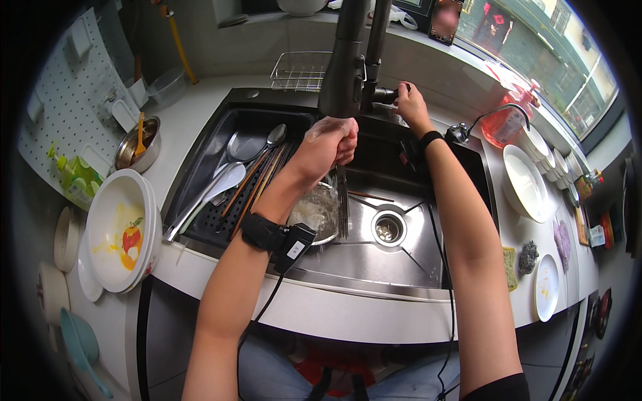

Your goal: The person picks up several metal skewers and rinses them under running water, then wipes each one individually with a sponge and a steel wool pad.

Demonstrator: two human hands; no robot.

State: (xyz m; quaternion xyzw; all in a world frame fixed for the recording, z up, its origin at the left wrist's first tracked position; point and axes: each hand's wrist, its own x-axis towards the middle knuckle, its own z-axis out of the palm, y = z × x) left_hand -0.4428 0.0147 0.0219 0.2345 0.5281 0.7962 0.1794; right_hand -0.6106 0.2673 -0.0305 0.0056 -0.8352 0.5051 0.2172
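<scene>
My left hand point(333, 140) is in a fist right under the black faucet's spray head point(341, 90), its skin wet. From the fist a bundle of thin dark sticks point(343, 210), seemingly chopsticks, points down into the sink point(366, 270). Partly behind that forearm sits a metal bowl point(321, 210) with cloudy water. My right hand point(412, 105) has its fingers at the faucet's side lever point(386, 95). One brown chopstick point(371, 195) lies on the sink floor near the drain point(388, 228).
A black draining tray point(210, 205) at left holds chopsticks point(261, 175), a ladle point(276, 135) and a rice paddle point(228, 178). Stained white bowls point(120, 185) stand left of the sink. White bowls point(524, 183), a sponge point(509, 268), a steel scourer point(528, 256) and a plate point(545, 295) are at right.
</scene>
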